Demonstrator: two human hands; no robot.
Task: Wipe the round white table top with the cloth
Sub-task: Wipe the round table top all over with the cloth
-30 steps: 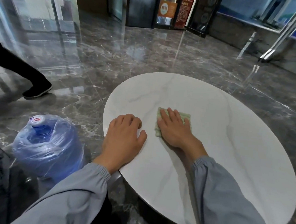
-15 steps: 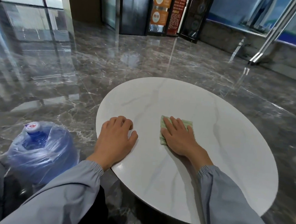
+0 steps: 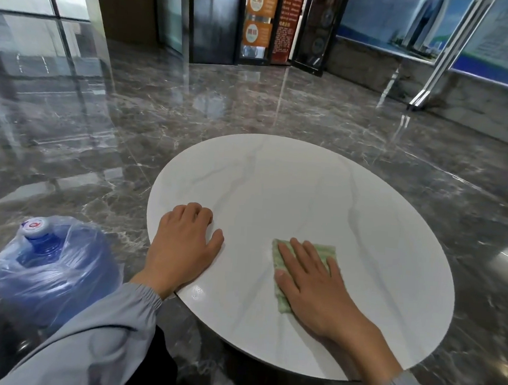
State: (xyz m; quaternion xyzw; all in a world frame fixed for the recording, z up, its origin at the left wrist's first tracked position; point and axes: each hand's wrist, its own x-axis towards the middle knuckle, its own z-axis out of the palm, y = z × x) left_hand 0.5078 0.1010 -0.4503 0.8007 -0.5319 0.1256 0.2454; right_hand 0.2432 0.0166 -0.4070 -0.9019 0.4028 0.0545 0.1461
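The right hand lies flat, fingers straight, pressing the cloth on the near part of the table. The left hand rests loosely curled near the left rim, holding nothing (a handy brace). Even pressure and overlapping strokes toward the far rim would serve best.

Diffuse, moderately bright light; sheen on floor, small glare on table top; wide-angle bowing at edges.
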